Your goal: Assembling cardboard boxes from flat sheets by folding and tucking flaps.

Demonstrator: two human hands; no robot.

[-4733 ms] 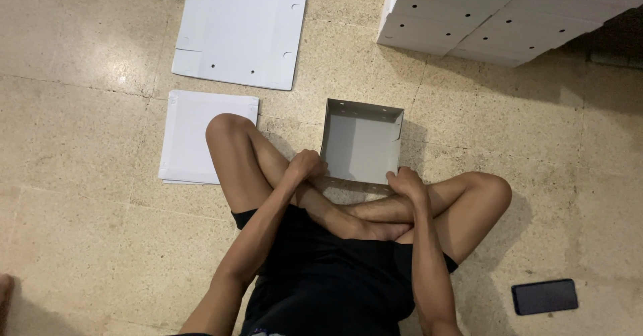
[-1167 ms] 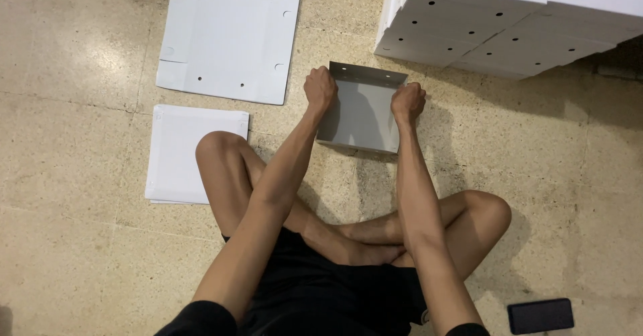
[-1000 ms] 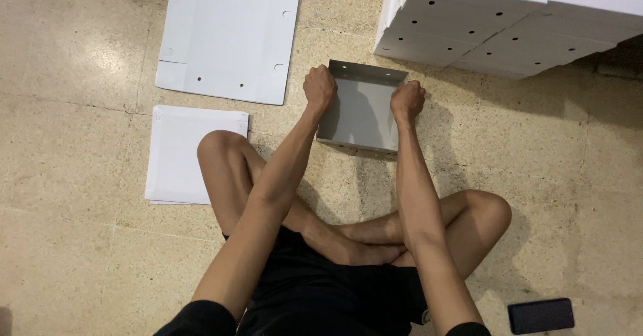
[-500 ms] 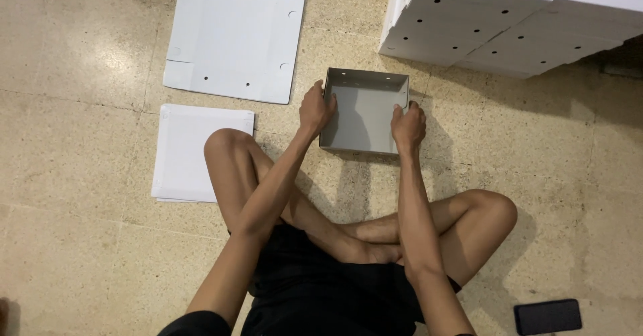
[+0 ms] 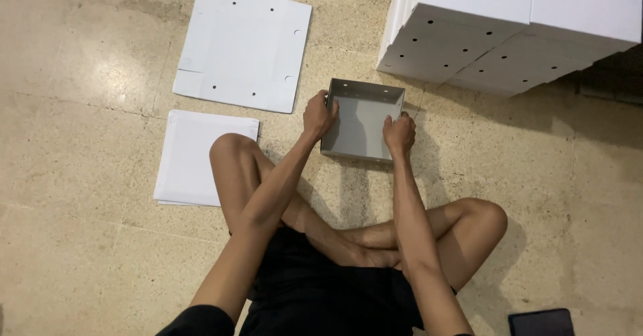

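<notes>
Box (image 5: 362, 120), grey and open-topped, now sits upright on the floor (image 5: 80, 108) after being tipped on edge a second ago, left hand (image 5: 319, 114) fingers curled over its left wall, right hand (image 5: 400, 132) gripping the right wall, folded shape apparently holding.

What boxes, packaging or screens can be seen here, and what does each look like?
Grey open box: on the floor, held by left hand and right hand.
Stacked white boxes: top right, dotted with holes.
Flat white sheet: top left, holed.
White stack of sheets: beside the knee.
Dark phone: bottom right.
</notes>
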